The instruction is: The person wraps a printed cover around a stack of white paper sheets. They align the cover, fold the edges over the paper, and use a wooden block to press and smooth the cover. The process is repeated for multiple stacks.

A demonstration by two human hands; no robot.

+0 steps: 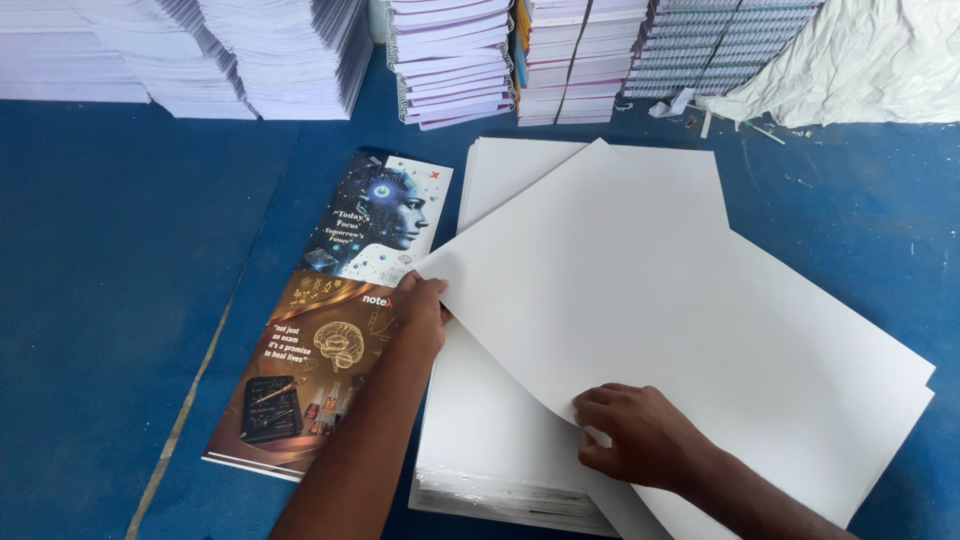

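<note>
Sheets of white paper (680,300) are lifted askew off the white stack (480,430) on the blue tabletop (120,300). Left hand (420,310) fingers pinch the near-left corner; right hand (640,435) fingers curl, pinching the lower edge. Best kept taut and level, I judge. Long axis runs from the fingers diagonally toward the far right.

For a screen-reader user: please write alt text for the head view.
Two bare hands, left hand and right hand, lift a large white sheet off a paper stack on a blue surface. Printed covers lie left; notebook piles behind.
</note>
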